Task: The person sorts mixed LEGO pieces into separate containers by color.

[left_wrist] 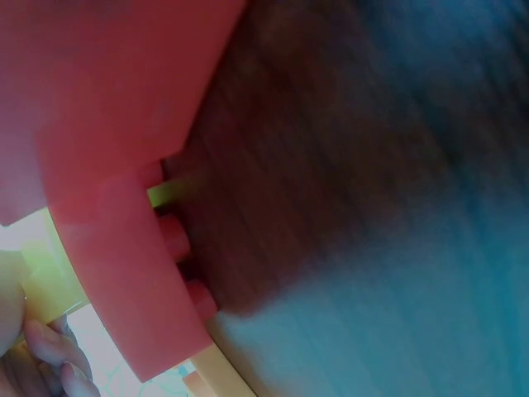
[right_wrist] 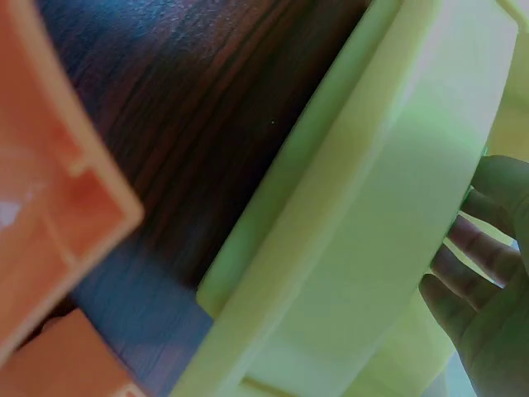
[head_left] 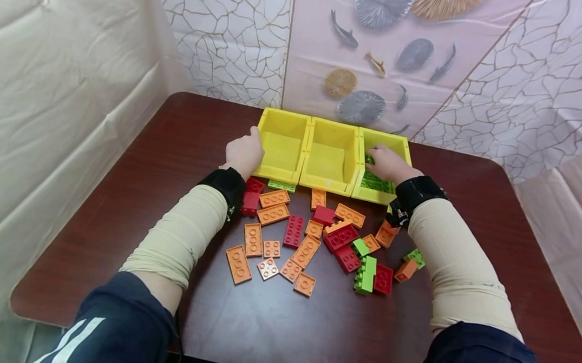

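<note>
A yellow three-part bin [head_left: 328, 183] stands at the back of the table. My left hand [head_left: 245, 154] grips its outer left wall near the rim; in the left wrist view the curled fingers [left_wrist: 59, 351] show at a yellow corner. My right hand [head_left: 389, 163] reaches down into the right compartment, fingers around a green toy brick [head_left: 370, 159]. More green bricks [head_left: 376, 183] lie on that compartment's floor. In the right wrist view, the bin's wall [right_wrist: 347, 223] hides what lies under the fingertips. The left and middle compartments show bare yellow floors.
Loose orange bricks [head_left: 252, 239], red bricks [head_left: 294, 231] and green bricks [head_left: 363, 282] spread over the brown table [head_left: 265, 332] in front of the bin. Red bricks [head_left: 250, 203] sit beneath my left wrist. An orange brick [head_left: 386, 234] lies close to my right wrist.
</note>
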Motion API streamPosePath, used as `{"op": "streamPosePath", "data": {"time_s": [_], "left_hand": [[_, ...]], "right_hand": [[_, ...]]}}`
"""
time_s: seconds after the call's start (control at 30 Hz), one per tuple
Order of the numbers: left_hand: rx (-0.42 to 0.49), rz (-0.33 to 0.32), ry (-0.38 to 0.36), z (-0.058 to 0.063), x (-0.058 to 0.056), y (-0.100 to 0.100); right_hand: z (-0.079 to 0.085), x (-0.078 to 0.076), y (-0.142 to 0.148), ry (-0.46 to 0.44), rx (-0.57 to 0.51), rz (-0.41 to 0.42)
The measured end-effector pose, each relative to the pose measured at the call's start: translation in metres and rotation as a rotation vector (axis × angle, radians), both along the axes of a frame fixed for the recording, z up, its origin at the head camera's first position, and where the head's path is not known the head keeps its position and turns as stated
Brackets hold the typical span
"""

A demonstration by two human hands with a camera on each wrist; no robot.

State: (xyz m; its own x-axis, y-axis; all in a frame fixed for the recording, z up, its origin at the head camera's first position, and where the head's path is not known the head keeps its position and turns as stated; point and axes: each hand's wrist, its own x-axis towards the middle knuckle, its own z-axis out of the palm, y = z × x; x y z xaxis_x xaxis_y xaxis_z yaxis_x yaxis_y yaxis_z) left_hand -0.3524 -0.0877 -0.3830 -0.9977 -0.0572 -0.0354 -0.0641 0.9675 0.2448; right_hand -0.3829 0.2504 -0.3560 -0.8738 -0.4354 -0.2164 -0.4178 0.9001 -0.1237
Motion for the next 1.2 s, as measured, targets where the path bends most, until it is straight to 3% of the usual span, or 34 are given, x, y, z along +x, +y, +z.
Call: {"op": "streamPosePath", "data": {"time_s": [0.23, 0.5, 0.73, 0.9, 1.07, 1.2], "left_hand": [[0.002, -0.001, 0.016, 0.000, 0.002, 0.001], [0.008, -0.011, 0.022, 0.000, 0.007, 0.005], [0.009, -0.005, 0.018, 0.003, 0.004, 0.000], [0.002, -0.014, 0.008, 0.004, 0.003, 0.000], [0.010, -0.021, -0.012, 0.006, 0.003, 0.001], [0.012, -0.023, -0.028, 0.007, 0.004, 0.001]], "right_hand": [[-0.005, 0.000, 0.002, -0.029, -0.002, -0.008], [-0.001, 0.021, 0.000, -0.019, -0.068, -0.026], [0.017, 0.049, -0.003, 0.119, -0.158, -0.049], [0.019, 0.075, 0.000, 0.175, -0.220, -0.021], [0.017, 0.108, 0.003, 0.166, -0.239, 0.078], [0.013, 0.135, 0.008, 0.109, -0.251, 0.142]]}}
